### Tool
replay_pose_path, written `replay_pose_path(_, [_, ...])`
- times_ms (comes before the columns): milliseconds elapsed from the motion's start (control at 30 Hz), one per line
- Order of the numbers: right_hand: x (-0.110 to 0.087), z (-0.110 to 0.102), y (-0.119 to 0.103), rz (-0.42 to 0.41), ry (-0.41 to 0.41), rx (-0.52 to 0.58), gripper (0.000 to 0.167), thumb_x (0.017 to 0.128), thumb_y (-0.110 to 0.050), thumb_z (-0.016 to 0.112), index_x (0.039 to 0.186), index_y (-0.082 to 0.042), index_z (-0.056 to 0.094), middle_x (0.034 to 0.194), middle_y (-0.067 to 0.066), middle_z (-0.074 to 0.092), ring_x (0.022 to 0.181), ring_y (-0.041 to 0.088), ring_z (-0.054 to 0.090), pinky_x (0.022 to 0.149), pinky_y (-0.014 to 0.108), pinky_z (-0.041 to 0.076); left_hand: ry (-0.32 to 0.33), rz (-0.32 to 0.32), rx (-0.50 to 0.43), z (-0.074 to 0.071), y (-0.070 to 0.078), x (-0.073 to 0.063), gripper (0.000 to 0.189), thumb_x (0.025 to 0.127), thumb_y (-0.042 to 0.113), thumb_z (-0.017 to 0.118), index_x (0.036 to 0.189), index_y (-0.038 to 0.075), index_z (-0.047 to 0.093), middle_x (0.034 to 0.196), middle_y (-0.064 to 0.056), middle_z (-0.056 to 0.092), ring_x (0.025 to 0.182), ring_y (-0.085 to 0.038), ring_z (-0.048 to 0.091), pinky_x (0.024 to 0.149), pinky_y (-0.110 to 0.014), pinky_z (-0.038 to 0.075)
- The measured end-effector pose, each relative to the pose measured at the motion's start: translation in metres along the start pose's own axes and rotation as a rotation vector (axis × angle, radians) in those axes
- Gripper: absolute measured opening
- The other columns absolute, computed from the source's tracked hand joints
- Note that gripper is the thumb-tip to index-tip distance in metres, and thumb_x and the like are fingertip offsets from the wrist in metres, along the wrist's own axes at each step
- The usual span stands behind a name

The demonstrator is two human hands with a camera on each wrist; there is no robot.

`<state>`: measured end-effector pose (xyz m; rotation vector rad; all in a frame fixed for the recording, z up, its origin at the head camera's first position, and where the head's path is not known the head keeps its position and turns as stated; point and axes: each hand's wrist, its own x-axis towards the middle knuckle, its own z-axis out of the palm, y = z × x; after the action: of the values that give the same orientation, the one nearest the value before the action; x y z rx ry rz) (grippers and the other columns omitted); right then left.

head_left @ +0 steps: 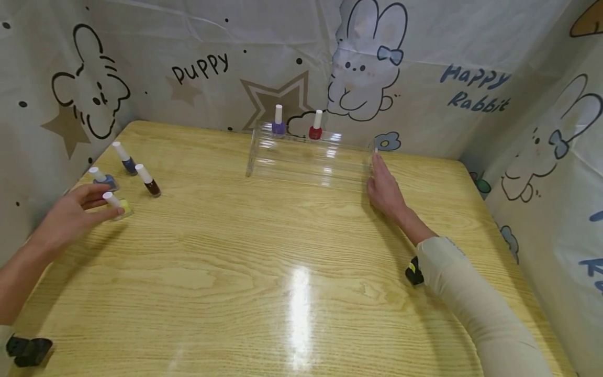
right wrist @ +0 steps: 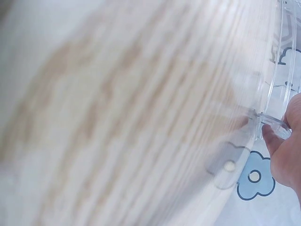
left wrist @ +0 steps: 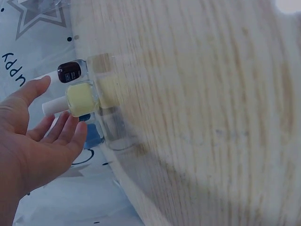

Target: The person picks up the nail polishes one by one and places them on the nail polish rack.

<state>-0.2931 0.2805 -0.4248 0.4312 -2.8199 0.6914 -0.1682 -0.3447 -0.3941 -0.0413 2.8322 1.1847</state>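
Observation:
At the table's left, my left hand (head_left: 70, 214) reaches around a yellow nail polish bottle (head_left: 126, 208) with a white cap. In the left wrist view, thumb and fingers are spread on either side of the yellow bottle (left wrist: 81, 100), not closed round it. Close by stand a light blue bottle (head_left: 110, 182), a dark blue bottle (head_left: 129, 166) and a dark brown bottle (head_left: 153, 187). My right hand (head_left: 387, 188) holds the right end of a clear stepped rack (head_left: 292, 166), its edge between thumb and fingers. On the rack's top step are a purple bottle (head_left: 278, 127) and a red bottle (head_left: 315, 132).
The wood-grain table (head_left: 245, 272) is bounded by a printed cloth (head_left: 198, 31) behind and at both sides. A black strap piece (head_left: 414, 272) sits at the right wrist, and another black piece (head_left: 30, 351) at the left wrist.

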Motion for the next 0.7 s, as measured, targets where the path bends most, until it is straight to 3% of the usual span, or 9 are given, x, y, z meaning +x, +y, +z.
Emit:
replay_pose_path(100, [0.0000,0.0000,0.0000,0.010,-0.004,0.000,0.067,0.100,0.003,0.044,0.156,0.007,0.007,0.162,0.025,0.010,0.149,0.034,0.011,0.119,0.044,0.013,-0.019,-0.027,0.015,0.0008,0.0061,-0.0017,0.081,0.100,0.037,0.062,0.152,-0.010,0.022,0.149,-0.037,0.031,0.135,-0.052,0.033,0.093,-0.042,0.046])
replay_pose_path(200, [0.0004,0.0000,0.0004,0.020,-0.013,0.001,0.067,0.100,0.003,0.043,0.156,0.007,0.007,0.163,0.024,0.009,0.150,0.034,0.011,0.119,0.044,0.013,-0.043,-0.036,0.030,0.0013,0.0072,-0.0015,0.080,0.100,0.036,0.062,0.149,-0.014,0.024,0.144,-0.041,0.032,0.130,-0.056,0.034,0.091,-0.043,0.046])
replay_pose_path(267, [0.0004,-0.0001,0.0003,0.025,-0.018,-0.002,0.067,0.100,0.003,0.043,0.156,0.007,0.007,0.163,0.024,0.009,0.149,0.035,0.011,0.119,0.044,0.012,-0.048,-0.033,0.043,0.0018,0.0045,-0.0003,0.075,0.100,0.035,0.063,0.145,-0.015,0.030,0.139,-0.040,0.038,0.125,-0.054,0.040,0.083,-0.030,0.047])
replay_pose_path(367, [0.0005,-0.0001,0.0001,0.024,-0.018,-0.004,0.066,0.100,0.003,0.043,0.156,0.008,0.007,0.162,0.025,0.009,0.149,0.035,0.011,0.119,0.044,0.012,-0.055,-0.012,0.056,0.0021,0.0003,0.0012,0.065,0.100,0.032,0.063,0.138,-0.014,0.039,0.131,-0.039,0.045,0.118,-0.051,0.044,0.065,-0.012,0.037])
replay_pose_path(467, [0.0007,-0.0001,0.0000,0.014,-0.010,-0.005,0.065,0.100,0.003,0.042,0.155,0.009,0.008,0.162,0.027,0.011,0.149,0.036,0.012,0.119,0.044,0.012,-0.048,-0.002,0.073,0.0032,-0.0011,0.0019,0.058,0.100,0.029,0.063,0.133,-0.013,0.043,0.128,-0.038,0.048,0.116,-0.052,0.046,0.064,-0.013,0.040])
replay_pose_path(600, [0.0012,-0.0009,-0.0008,0.013,-0.005,-0.003,0.065,0.100,0.003,0.041,0.156,0.008,0.008,0.162,0.027,0.011,0.150,0.034,0.010,0.119,0.043,0.012,-0.042,0.001,0.096,0.0036,-0.0003,0.0013,0.052,0.101,0.024,0.060,0.132,-0.015,0.044,0.127,-0.040,0.047,0.116,-0.055,0.045,0.077,-0.038,0.049])
replay_pose_path(700, [0.0008,-0.0012,-0.0014,0.021,-0.007,-0.007,0.065,0.101,0.002,0.042,0.156,0.008,0.008,0.162,0.025,0.010,0.150,0.033,0.010,0.119,0.043,0.012,-0.036,0.006,0.107,0.0042,0.0005,0.0007,0.051,0.102,0.019,0.059,0.133,-0.018,0.041,0.128,-0.043,0.045,0.117,-0.059,0.043,0.083,-0.060,0.044])
